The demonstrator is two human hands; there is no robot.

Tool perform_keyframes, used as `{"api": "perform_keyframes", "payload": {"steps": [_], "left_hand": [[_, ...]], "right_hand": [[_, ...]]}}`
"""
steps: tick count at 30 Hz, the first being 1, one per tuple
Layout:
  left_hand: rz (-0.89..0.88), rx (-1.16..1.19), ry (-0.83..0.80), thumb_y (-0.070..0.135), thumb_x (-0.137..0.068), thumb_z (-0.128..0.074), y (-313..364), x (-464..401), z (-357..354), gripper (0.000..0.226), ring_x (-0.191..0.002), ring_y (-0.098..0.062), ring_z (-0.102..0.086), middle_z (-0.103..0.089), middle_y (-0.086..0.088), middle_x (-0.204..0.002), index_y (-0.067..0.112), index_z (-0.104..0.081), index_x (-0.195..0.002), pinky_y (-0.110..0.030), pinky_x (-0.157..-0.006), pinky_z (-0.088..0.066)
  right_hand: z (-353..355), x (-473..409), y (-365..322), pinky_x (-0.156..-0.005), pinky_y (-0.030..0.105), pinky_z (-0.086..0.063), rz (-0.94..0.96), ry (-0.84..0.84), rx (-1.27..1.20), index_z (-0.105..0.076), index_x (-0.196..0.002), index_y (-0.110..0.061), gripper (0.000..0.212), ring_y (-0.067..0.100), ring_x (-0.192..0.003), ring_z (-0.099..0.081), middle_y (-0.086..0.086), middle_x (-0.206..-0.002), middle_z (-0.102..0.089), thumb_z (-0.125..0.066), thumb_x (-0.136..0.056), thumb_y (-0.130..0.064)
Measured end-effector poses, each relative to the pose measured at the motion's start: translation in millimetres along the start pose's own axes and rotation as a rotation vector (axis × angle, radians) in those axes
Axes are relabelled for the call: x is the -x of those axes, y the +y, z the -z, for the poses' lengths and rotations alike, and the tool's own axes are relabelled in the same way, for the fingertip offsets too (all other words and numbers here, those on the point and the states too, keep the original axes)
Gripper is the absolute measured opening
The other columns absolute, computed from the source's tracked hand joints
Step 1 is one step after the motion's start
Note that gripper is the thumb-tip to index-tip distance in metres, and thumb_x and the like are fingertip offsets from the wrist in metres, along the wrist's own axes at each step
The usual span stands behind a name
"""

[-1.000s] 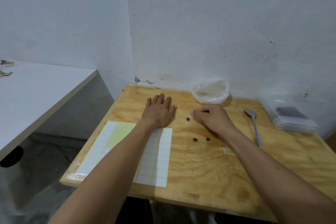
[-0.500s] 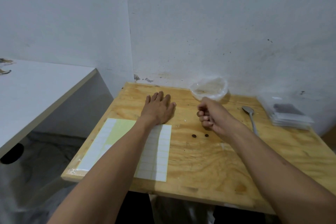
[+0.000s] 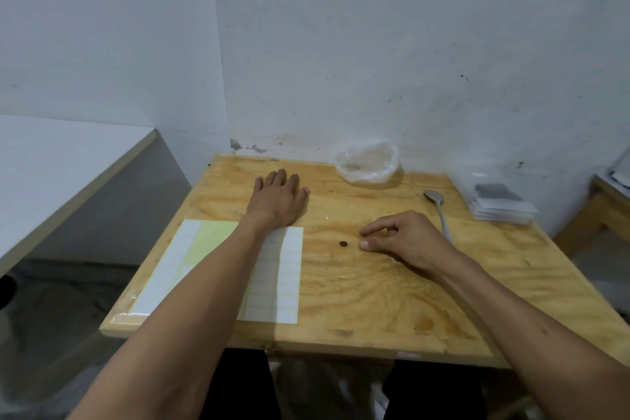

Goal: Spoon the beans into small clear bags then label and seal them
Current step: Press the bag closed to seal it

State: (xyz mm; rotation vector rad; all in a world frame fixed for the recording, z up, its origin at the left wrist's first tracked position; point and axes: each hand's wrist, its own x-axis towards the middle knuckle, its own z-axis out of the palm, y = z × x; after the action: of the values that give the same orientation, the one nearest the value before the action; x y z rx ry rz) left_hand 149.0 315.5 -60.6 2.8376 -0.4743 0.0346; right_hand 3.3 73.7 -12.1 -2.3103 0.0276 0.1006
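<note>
A single dark bean (image 3: 343, 243) lies on the wooden table (image 3: 375, 300). My right hand (image 3: 409, 239) rests just right of it, thumb and forefinger tips pinching at the table and the other fingers curled in; a second bean that lay there is hidden under them. My left hand (image 3: 278, 201) lies flat on the table, its forearm across the sheet of white labels (image 3: 204, 269). A metal spoon (image 3: 438, 208) lies right of my right hand. Filled small clear bags (image 3: 501, 206) are stacked at the far right. A crumpled clear plastic bag (image 3: 368, 164) stands by the wall.
A white table (image 3: 51, 164) stands apart on the left, with a gap of floor between. The white wall runs right behind the wooden table. Another wooden piece (image 3: 610, 194) stands at the right edge.
My right hand dropped from a raised fist back to the table at the two beans; only one bean now shows. The bean near the crumpled bag went earlier. My left hand stayed put.
</note>
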Motion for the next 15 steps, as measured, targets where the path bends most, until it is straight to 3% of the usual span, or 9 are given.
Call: {"api": "perform_keyframes", "payload": {"steps": [2,5,8,10,12,15], "left_hand": [[-0.003,0.002,0.005,0.047,-0.108,-0.024,0,-1,-1,0.053,-0.151,-0.032,-0.022,-0.03,-0.016,-0.161,0.016,-0.041,-0.148,-0.053,-0.123,-0.011],[-0.007,0.002,0.014,0.047,-0.107,-0.025,0,-2,-2,0.052,-0.149,-0.033,-0.024,-0.033,-0.015,-0.158,0.016,-0.043,-0.145,-0.053,-0.122,-0.013],[-0.012,0.008,0.025,0.047,-0.107,-0.025,-2,-4,-4,0.051,-0.147,-0.033,-0.027,-0.037,-0.015,-0.155,0.015,-0.045,-0.142,-0.054,-0.121,-0.015],[-0.011,0.013,0.036,0.048,-0.106,-0.026,-3,-5,-5,0.05,-0.143,-0.032,-0.031,-0.041,-0.014,-0.149,0.016,-0.047,-0.138,-0.054,-0.119,-0.018],[-0.009,0.013,0.035,0.048,-0.106,-0.026,-4,-6,-6,0.05,-0.143,-0.033,-0.031,-0.041,-0.014,-0.149,0.016,-0.047,-0.138,-0.054,-0.119,-0.018],[-0.009,0.013,0.045,0.049,-0.106,-0.026,-5,-7,-7,0.05,-0.143,-0.033,-0.032,-0.041,-0.014,-0.149,0.016,-0.047,-0.137,-0.053,-0.118,-0.019]], "right_hand": [[-4,-1,3,-0.069,0.013,-0.042,0.002,0.029,-0.001,-0.083,-0.087,-0.028,0.014,-0.007,-0.066,-0.065,-0.012,-0.065,-0.073,-0.088,-0.076,-0.035],[-4,-3,-1,-0.067,0.018,-0.05,-0.039,0.004,-0.01,-0.079,-0.081,-0.022,0.014,0.004,-0.064,-0.066,-0.006,-0.066,-0.072,-0.083,-0.083,-0.036],[1,-7,-12,-0.043,0.021,-0.036,-0.22,-0.034,-0.43,-0.061,-0.073,-0.013,0.026,0.009,-0.046,-0.043,0.0,-0.061,-0.055,-0.066,-0.095,-0.025],[4,-10,-20,-0.038,0.022,-0.029,-0.301,-0.056,-0.684,-0.057,-0.079,-0.009,0.017,0.011,-0.048,-0.038,0.003,-0.065,-0.055,-0.055,-0.094,-0.018],[2,-10,-22,-0.042,0.023,-0.03,-0.263,-0.07,-0.586,-0.06,-0.079,-0.008,0.018,0.011,-0.048,-0.039,0.003,-0.065,-0.055,-0.055,-0.091,-0.02],[-11,-5,-20,-0.054,0.018,-0.037,-0.061,-0.04,-0.068,-0.072,-0.078,-0.018,0.019,0.003,-0.052,-0.05,-0.016,-0.064,-0.061,-0.072,-0.089,-0.034]]}}
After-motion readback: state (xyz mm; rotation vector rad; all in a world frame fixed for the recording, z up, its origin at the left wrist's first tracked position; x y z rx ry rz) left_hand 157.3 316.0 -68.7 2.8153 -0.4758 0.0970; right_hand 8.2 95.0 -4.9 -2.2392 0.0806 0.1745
